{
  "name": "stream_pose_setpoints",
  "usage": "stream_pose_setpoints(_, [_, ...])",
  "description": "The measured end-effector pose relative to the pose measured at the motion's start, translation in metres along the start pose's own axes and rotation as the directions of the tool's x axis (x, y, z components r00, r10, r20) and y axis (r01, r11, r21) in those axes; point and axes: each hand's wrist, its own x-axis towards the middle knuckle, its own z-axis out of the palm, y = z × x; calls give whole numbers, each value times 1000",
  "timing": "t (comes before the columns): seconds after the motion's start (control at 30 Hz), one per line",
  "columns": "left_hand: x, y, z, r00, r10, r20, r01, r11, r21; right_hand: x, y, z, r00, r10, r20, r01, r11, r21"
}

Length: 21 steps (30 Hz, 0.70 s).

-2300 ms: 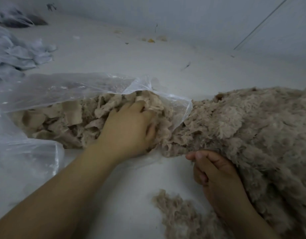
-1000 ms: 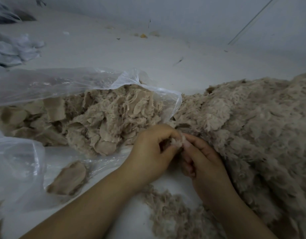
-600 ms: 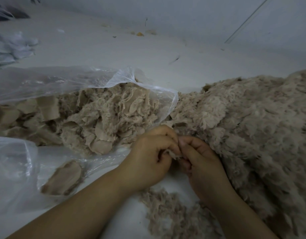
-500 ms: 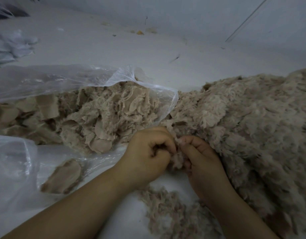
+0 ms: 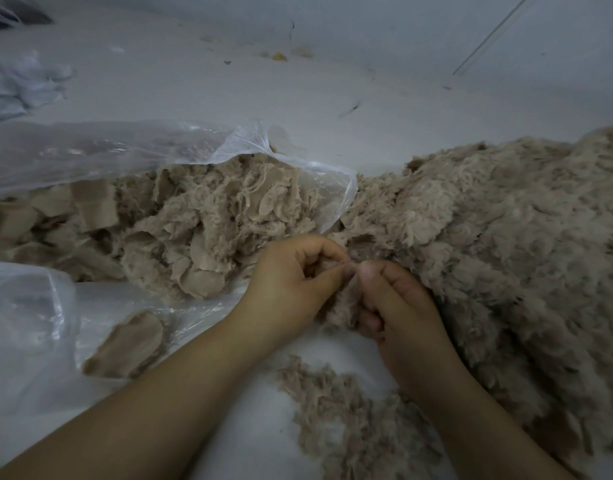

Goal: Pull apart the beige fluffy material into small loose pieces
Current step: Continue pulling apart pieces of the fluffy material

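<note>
Item 1. Left hand (image 5: 291,282): withdrawn from the bag mouth since two seconds ago, now at 6 o'clock centre, thumb and forefinger pinching a tuft (image 5: 343,306).
Item 2. Right hand (image 5: 398,306): raised from the pile edge, fingertips met against the left, pinching the same tuft.
Item 3. Fluffy material, large heap (image 5: 499,244): lay at 3 o'clock, touching both hands.
Item 4. Plastic bag (image 5: 125,150): at 9 to 11 o'clock, open, holding torn pieces (image 5: 201,230).
Item 5. Loose shreds (image 5: 346,410): at 6 o'clock on the white surface.
Judged: gathering ended, tearing begun on one tuft; most of the heap not yet separated.
</note>
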Motion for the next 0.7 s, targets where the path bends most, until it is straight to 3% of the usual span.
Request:
stream_pose_setpoints(0.33, [0,1,-1,990,-55,-129,41,993,-112,2,3,-2,999,49,-6,-49,997,-63])
stream_pose_setpoints(0.47, [4,0,-7,980,-86,-177,56,984,-166,3,5,-4,994,74,-84,-68,995,77])
stream_pose_setpoints(0.7, [-5,-1,-1,983,-117,142,127,990,-66,5,8,-9,992,88,-85,-75,987,145])
